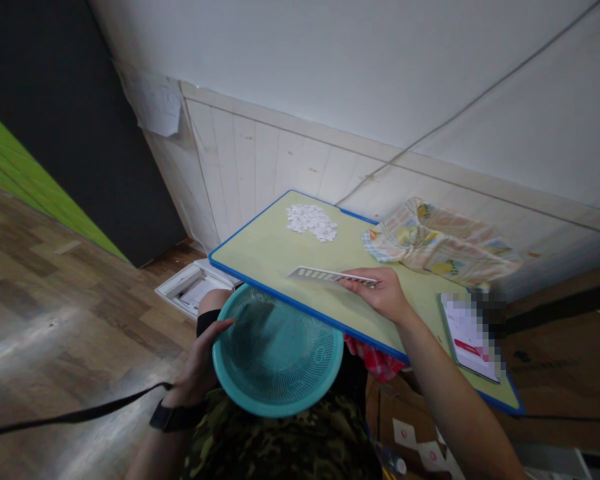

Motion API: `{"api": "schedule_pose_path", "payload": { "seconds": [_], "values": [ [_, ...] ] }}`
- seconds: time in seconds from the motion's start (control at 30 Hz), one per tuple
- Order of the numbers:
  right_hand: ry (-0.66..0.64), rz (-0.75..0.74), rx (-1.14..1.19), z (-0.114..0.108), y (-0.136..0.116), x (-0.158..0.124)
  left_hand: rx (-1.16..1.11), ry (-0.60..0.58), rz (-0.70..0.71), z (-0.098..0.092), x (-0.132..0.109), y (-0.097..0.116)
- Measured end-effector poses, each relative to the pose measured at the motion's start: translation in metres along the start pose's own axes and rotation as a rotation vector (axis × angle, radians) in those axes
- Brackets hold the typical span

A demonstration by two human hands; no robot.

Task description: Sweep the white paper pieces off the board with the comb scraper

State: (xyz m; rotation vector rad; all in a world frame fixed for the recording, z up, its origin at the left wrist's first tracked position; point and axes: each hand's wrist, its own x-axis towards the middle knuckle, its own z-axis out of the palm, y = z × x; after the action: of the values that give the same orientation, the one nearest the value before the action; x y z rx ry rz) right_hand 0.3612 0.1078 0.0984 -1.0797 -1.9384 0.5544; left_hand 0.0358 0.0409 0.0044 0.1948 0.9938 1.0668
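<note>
My left hand [207, 350] grips the rim of a teal plastic colander [280, 400], thumb over its edge. The colander rests on my lap, just under the front edge of the table [260, 257], with nothing visible in it. Above the table top, my right hand [380, 293] is closed on a thin white slotted plastic strip [313, 274], which points left. A pile of small white pieces [311, 222] lies towards the back of the table, apart from both hands.
A patterned cloth [440, 243] lies against the wall at the table's back right. Near the right end is a phone or tablet [473, 340], partly blurred. An open white box [190, 287] stands on the floor at left. A cable [415, 143] runs down the wall.
</note>
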Motion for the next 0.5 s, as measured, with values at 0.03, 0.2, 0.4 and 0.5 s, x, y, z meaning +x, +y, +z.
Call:
{"api": "schedule_pose_path", "payload": {
  "seconds": [0.03,0.2,0.4,0.5],
  "values": [
    [-0.004,0.000,-0.002,0.000,-0.001,0.000,0.000,-0.003,-0.003,-0.001,0.001,0.000],
    [-0.051,-0.020,-0.006,-0.004,-0.003,0.000,0.007,-0.001,-0.002,-0.003,0.003,-0.001],
    [-0.099,0.001,0.015,-0.009,-0.004,-0.001,0.017,0.008,0.009,0.001,-0.001,0.000],
    [-0.108,0.030,0.037,-0.011,-0.006,-0.002,0.011,0.004,-0.001,0.003,-0.002,0.000]
  ]
}}
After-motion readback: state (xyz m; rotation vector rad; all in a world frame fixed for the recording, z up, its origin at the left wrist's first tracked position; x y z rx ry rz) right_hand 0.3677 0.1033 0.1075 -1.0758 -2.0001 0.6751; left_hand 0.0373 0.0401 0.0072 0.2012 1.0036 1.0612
